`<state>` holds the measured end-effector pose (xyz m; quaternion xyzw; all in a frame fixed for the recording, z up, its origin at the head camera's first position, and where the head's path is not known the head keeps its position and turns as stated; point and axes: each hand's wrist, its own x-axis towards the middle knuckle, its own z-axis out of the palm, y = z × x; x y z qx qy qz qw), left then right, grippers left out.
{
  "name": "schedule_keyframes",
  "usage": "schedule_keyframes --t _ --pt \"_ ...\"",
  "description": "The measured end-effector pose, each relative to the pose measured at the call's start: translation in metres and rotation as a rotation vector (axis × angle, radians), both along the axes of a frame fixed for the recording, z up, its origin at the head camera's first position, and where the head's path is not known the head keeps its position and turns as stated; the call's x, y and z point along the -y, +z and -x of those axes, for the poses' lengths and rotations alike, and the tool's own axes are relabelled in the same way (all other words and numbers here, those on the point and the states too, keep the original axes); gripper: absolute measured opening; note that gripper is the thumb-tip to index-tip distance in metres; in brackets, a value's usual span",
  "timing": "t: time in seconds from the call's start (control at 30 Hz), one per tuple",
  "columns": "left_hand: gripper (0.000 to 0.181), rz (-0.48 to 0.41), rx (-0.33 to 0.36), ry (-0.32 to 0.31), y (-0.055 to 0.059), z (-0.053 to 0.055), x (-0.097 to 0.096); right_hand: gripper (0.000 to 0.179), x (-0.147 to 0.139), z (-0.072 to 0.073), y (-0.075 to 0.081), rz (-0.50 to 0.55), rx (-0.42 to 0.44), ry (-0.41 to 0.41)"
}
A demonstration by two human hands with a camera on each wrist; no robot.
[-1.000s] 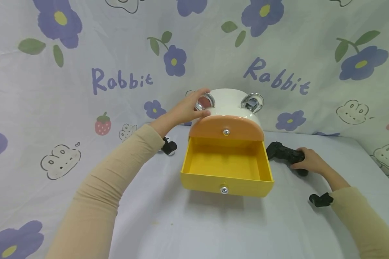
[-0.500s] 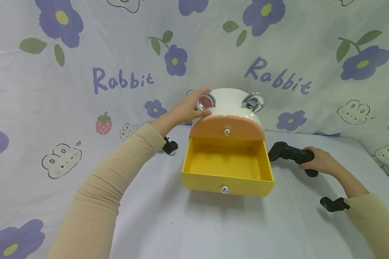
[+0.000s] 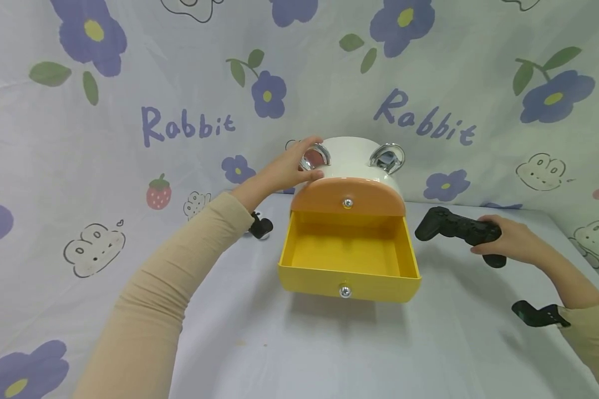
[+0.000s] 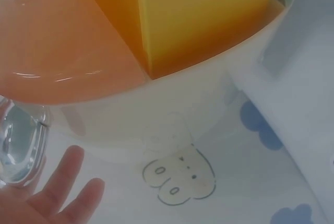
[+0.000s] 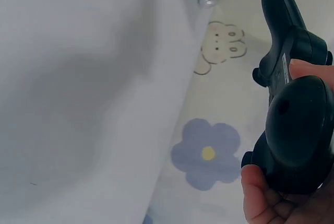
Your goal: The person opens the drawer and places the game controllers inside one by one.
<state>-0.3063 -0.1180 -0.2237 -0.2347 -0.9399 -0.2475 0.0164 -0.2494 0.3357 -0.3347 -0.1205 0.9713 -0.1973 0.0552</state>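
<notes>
A dark game controller (image 3: 459,227) is lifted over the right side of the table. My right hand (image 3: 516,241) grips one of its handles, and the other handle points left. In the right wrist view, the controller (image 5: 300,125) is pinched between thumb and fingers. A white box with an orange top drawer (image 3: 349,195) stands at the centre, its yellow lower drawer (image 3: 349,287) pulled out with a bare inside. My left hand (image 3: 284,169) rests at the box's left chrome ear (image 3: 315,157). The left wrist view shows straight, spread fingers (image 4: 65,179) beside that ear.
A second chrome ear (image 3: 389,159) tops the box's right side. Small black wrist cameras sit at the left cuff (image 3: 261,226) and the right cuff (image 3: 539,315). Behind the white-covered table (image 3: 339,360) hangs a cloth (image 3: 289,72) printed with flowers and rabbits.
My right hand has raised the controller off the table and carried it to the right. The left hand, box and open drawer stay where they were.
</notes>
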Motion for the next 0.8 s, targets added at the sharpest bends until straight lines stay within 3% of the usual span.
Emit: schedule_keyframes --t 0.23,0.43,0.8 --pt "0.076 -0.008 -0.004 -0.001 -0.001 0.0 0.001 0.079 0.005 -0.004 0.024 0.003 -0.032 0.031" --pt "0.075 -0.012 -0.007 -0.001 -0.001 0.0 0.002 0.079 0.013 -0.011 0.048 -0.013 -0.054 0.012" --pt "0.076 -0.007 -0.003 -0.003 -0.001 0.0 0.001 0.075 0.03 -0.031 0.082 0.014 -0.008 0.015"
